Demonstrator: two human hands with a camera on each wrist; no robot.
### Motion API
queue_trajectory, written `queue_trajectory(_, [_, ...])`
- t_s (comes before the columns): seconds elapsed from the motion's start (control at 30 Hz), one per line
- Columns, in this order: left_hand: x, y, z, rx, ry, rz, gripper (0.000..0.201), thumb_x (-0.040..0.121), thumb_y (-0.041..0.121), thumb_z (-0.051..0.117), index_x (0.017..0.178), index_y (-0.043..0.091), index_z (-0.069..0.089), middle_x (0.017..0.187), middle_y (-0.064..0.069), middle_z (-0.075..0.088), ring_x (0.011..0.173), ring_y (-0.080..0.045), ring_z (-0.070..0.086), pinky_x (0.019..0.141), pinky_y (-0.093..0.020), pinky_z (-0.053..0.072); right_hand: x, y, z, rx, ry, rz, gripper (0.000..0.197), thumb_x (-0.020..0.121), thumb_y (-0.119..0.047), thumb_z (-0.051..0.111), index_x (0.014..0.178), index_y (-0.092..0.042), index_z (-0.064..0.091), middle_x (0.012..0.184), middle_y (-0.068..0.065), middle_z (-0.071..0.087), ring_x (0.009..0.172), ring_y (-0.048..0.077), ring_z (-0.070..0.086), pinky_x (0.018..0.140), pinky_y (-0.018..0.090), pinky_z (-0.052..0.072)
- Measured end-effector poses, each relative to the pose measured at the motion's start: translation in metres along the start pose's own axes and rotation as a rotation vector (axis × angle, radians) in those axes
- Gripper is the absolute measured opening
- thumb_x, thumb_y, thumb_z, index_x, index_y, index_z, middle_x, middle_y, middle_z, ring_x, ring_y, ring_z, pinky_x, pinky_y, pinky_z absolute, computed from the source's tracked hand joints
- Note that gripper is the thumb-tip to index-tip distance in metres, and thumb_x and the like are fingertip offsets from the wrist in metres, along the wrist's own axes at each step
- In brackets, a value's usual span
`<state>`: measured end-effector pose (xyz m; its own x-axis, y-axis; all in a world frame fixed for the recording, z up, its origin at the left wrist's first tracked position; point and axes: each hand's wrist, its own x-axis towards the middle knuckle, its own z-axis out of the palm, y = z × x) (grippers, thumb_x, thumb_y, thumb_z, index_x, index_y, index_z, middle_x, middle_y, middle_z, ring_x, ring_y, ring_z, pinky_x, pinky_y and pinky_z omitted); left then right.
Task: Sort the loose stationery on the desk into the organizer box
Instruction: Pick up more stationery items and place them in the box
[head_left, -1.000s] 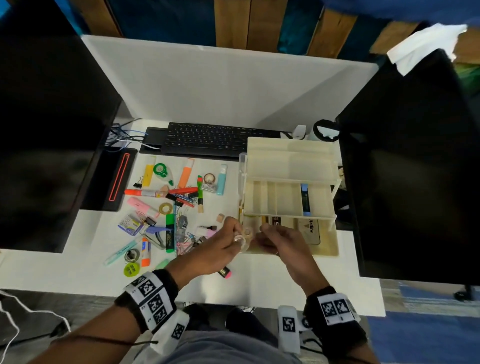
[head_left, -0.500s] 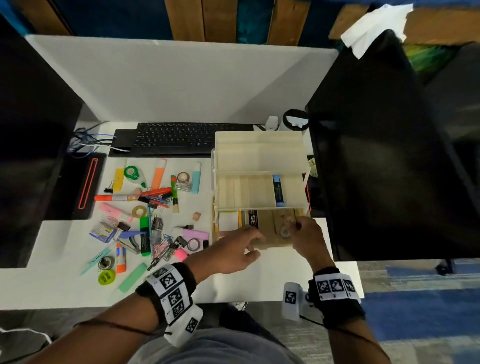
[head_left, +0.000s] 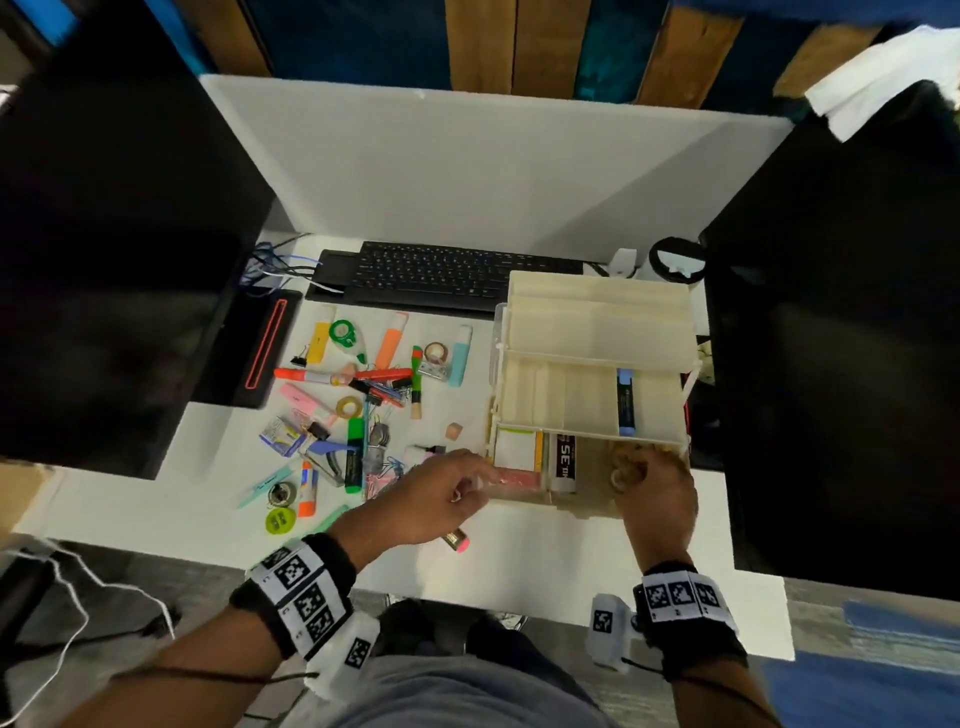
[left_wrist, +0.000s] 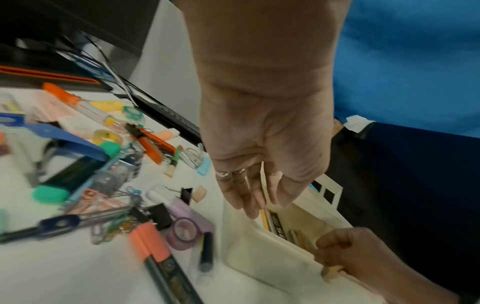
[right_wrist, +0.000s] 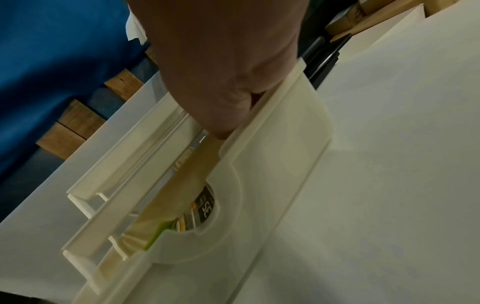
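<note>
The cream tiered organizer box (head_left: 592, 332) stands open at the desk's right side, with a blue marker (head_left: 625, 402) in its middle tier. My right hand (head_left: 631, 470) reaches into the right end of the bottom tray (right_wrist: 272, 164), fingers curled round a small clear tape roll (head_left: 619, 474). In the right wrist view the tray wall hides its fingertips. My left hand (left_wrist: 254, 201) hovers at the tray's left front corner, fingers relaxed and holding nothing. Loose stationery (head_left: 358, 415) lies scattered left of the box: highlighters, clips, tape rolls and glue sticks.
A black keyboard (head_left: 441, 275) lies behind the pile. Dark monitors stand at the left (head_left: 114, 234) and right (head_left: 841, 338). A black pad with a red line (head_left: 260, 348) sits at the left. A pink-capped marker (head_left: 457, 540) lies near the front edge, under my left hand.
The tape roll passed from my left hand to my right, which carried it into the right end of the bottom tray. My left hand stayed by the tray's left corner, now holding nothing.
</note>
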<state>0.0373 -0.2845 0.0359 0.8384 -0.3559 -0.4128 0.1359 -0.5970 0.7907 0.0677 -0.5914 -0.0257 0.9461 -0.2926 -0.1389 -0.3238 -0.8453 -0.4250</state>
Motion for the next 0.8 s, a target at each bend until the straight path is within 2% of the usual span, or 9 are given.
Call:
queue_trajectory(0.1, [-0.014, -0.019, -0.011, -0.055, 0.044, -0.037, 0.022, 0.100, 0.023, 0.063, 0.117, 0.037, 0.068, 0.117, 0.012, 0.067, 0.103, -0.008, 0.066, 0.093, -0.036, 0.057, -0.003, -0.008, -0.004, -0.049, 0.022, -0.015, 0.007, 0.092, -0.030, 0.068, 0.093, -0.024, 0.072, 0.090, 0.007, 0.073, 0.079, 0.035, 0.071, 0.071, 0.045, 0.063])
queue_trajectory(0.17, [-0.023, -0.026, -0.018, -0.072, 0.076, -0.013, 0.022, 0.102, 0.021, 0.062, 0.107, 0.042, 0.068, 0.120, 0.017, 0.068, 0.102, -0.005, 0.066, 0.089, -0.028, 0.055, -0.003, -0.012, -0.005, -0.077, 0.030, -0.001, 0.021, 0.092, -0.040, 0.070, 0.087, -0.020, 0.071, 0.079, 0.009, 0.071, 0.069, 0.034, 0.071, 0.065, 0.043, 0.061])
queue_trajectory(0.23, [-0.031, -0.031, -0.024, -0.104, 0.106, -0.024, 0.016, 0.101, 0.020, 0.064, 0.106, 0.034, 0.070, 0.119, 0.019, 0.069, 0.102, -0.004, 0.067, 0.089, -0.025, 0.055, -0.004, -0.014, -0.007, -0.116, 0.004, -0.003, 0.022, 0.086, -0.036, 0.076, 0.084, -0.015, 0.072, 0.074, 0.011, 0.070, 0.064, 0.034, 0.070, 0.062, 0.040, 0.058])
queue_trajectory(0.33, [-0.040, -0.043, -0.035, -0.109, 0.152, -0.056, 0.013, 0.099, 0.024, 0.067, 0.112, 0.026, 0.071, 0.112, 0.018, 0.068, 0.097, -0.001, 0.067, 0.086, -0.024, 0.055, -0.004, -0.018, -0.010, -0.092, -0.009, 0.040, 0.014, 0.085, -0.029, 0.077, 0.083, -0.015, 0.072, 0.076, 0.013, 0.071, 0.066, 0.034, 0.070, 0.064, 0.041, 0.059])
queue_trajectory(0.4, [-0.043, -0.053, -0.044, -0.064, 0.172, -0.083, 0.018, 0.100, 0.020, 0.066, 0.116, 0.025, 0.071, 0.113, 0.013, 0.069, 0.096, -0.003, 0.067, 0.085, -0.025, 0.056, -0.007, -0.020, -0.011, -0.057, 0.004, 0.036, 0.016, 0.091, -0.031, 0.072, 0.086, -0.016, 0.072, 0.080, 0.014, 0.072, 0.069, 0.035, 0.070, 0.067, 0.040, 0.058])
queue_trajectory(0.5, [-0.047, -0.066, -0.063, -0.053, 0.232, -0.124, 0.020, 0.099, 0.013, 0.064, 0.118, 0.019, 0.070, 0.114, 0.006, 0.069, 0.100, -0.004, 0.064, 0.084, -0.018, 0.051, -0.017, -0.030, -0.019, -0.041, 0.038, 0.013, 0.026, 0.097, -0.039, 0.062, 0.092, -0.017, 0.075, 0.083, 0.013, 0.073, 0.072, 0.034, 0.070, 0.069, 0.040, 0.058])
queue_trajectory(0.6, [-0.052, -0.075, -0.085, 0.002, 0.300, -0.134, 0.020, 0.098, 0.005, 0.062, 0.116, 0.011, 0.069, 0.103, 0.007, 0.067, 0.090, -0.012, 0.067, 0.077, -0.014, 0.048, -0.030, -0.063, -0.030, -0.024, 0.082, -0.134, 0.025, 0.096, -0.032, 0.067, 0.077, -0.015, 0.074, 0.076, 0.010, 0.072, 0.063, 0.031, 0.065, 0.062, 0.031, 0.049])
queue_trajectory(0.7, [-0.059, -0.083, -0.102, -0.044, 0.349, -0.182, 0.021, 0.098, -0.004, 0.058, 0.114, 0.005, 0.068, 0.098, 0.012, 0.065, 0.080, -0.001, 0.063, 0.072, -0.003, 0.044, -0.043, -0.118, -0.033, 0.018, 0.055, -0.370, 0.016, 0.088, -0.021, 0.078, 0.074, -0.014, 0.073, 0.077, 0.004, 0.070, 0.060, 0.025, 0.063, 0.059, 0.030, 0.049])
queue_trajectory(0.8, [-0.067, -0.100, -0.113, -0.040, 0.357, -0.204, 0.025, 0.098, 0.002, 0.059, 0.120, 0.011, 0.068, 0.108, 0.004, 0.066, 0.092, -0.007, 0.062, 0.078, -0.003, 0.044, -0.041, -0.182, -0.018, 0.079, -0.087, -0.524, 0.008, 0.087, -0.022, 0.079, 0.082, -0.018, 0.075, 0.083, -0.003, 0.070, 0.065, 0.017, 0.064, 0.061, 0.030, 0.053])
